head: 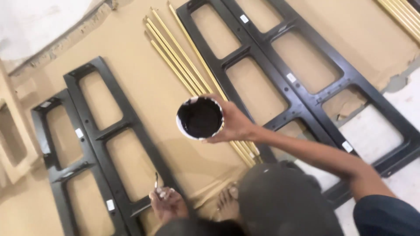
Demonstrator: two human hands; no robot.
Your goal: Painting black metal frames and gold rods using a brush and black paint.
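Two hands work above brown cardboard sheeting [144, 83] spread on the floor. Right hand [234, 124] grasps a white cup of black paint [200, 118] by its rim, near the middle. Left hand [166, 203], low and near, is clenched around a thin brush handle [156, 179]; its tip is hard to make out. Black metal ladder-shaped frames [111, 131] lie left and far right [280, 83], each bearing small white rectangular stickers [79, 133]. Gold rods [179, 57] lie between them. Bare toes [225, 201] show near, partly hidden by dark clothing.

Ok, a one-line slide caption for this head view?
Right hand holds a cup of black paint; left hand grips a small brush over black frames.
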